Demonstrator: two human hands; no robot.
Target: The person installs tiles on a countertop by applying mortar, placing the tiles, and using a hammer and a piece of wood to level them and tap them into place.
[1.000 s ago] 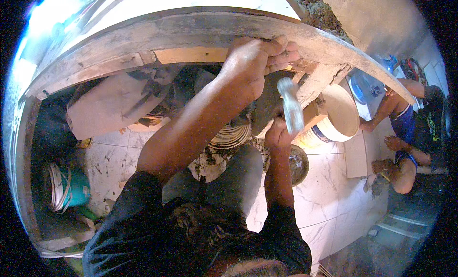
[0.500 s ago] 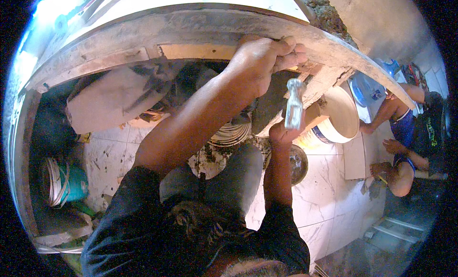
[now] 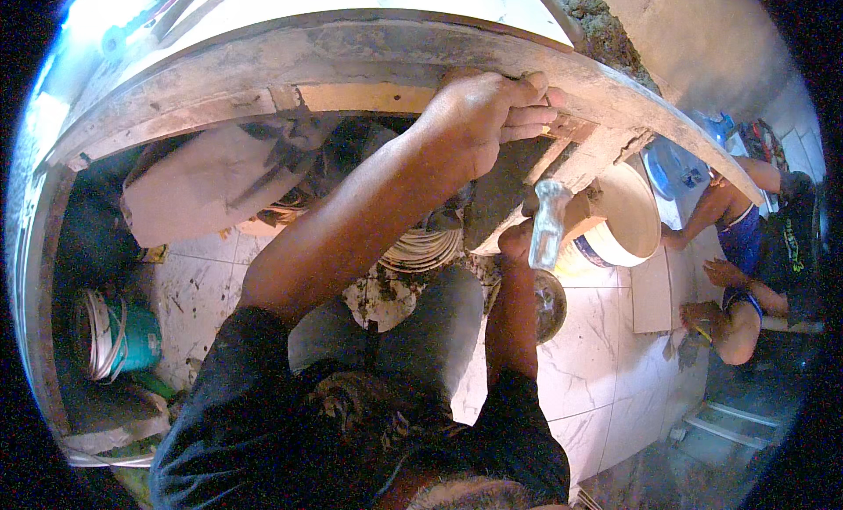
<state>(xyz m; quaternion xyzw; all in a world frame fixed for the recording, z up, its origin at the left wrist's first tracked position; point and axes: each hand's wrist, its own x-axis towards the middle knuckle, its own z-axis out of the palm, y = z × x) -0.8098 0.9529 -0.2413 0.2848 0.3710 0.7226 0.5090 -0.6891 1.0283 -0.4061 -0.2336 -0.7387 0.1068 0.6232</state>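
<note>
My left hand [image 3: 492, 115] is raised to the underside of a long wooden board [image 3: 369, 57]. Its thumb and fingers are pressed together against the wood; whatever they may hold is hidden or too small to make out. In my right hand [image 3: 516, 239] is a hammer [image 3: 549, 224], its pale metal head upright just below the left fingers. The hammer's handle is mostly hidden. A rough wooden brace [image 3: 606, 150] slants down from the board beside both hands.
A white bucket [image 3: 637, 220] lies right of the hammer. Below stand a coil of pale cable [image 3: 421, 248] and a round metal bowl [image 3: 550, 306]. A teal bucket [image 3: 136, 334] is at left, a grey sack [image 3: 202, 189] under the board. At right, another person [image 3: 764, 238] sits.
The hammer head has dropped a little and shifted slightly right, away from the board. My left fingers have changed their position on the wood slightly; the left arm stays nearly still.
</note>
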